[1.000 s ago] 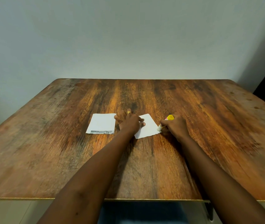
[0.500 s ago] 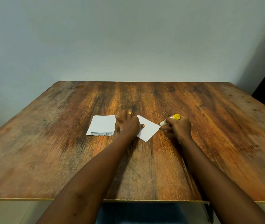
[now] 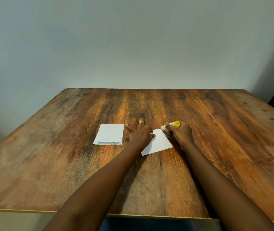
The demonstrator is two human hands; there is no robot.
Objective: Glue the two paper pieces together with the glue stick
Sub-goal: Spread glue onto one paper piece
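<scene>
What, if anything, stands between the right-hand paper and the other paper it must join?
Only the left hand, pressing the right paper, lies in the gap toward the left paper. Otherwise bare table shows there; the right hand holds the glue stick at the paper's far corner.

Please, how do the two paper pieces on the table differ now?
The left paper piece lies square to the table edge; the right paper piece is turned.
The left paper piece has a grey printed strip at its near edge; the right paper piece looks plain white.
No hand touches the left paper piece; the left hand presses the right paper piece while the right hand holds the glue stick at its far corner.
Both lie flat.
</scene>
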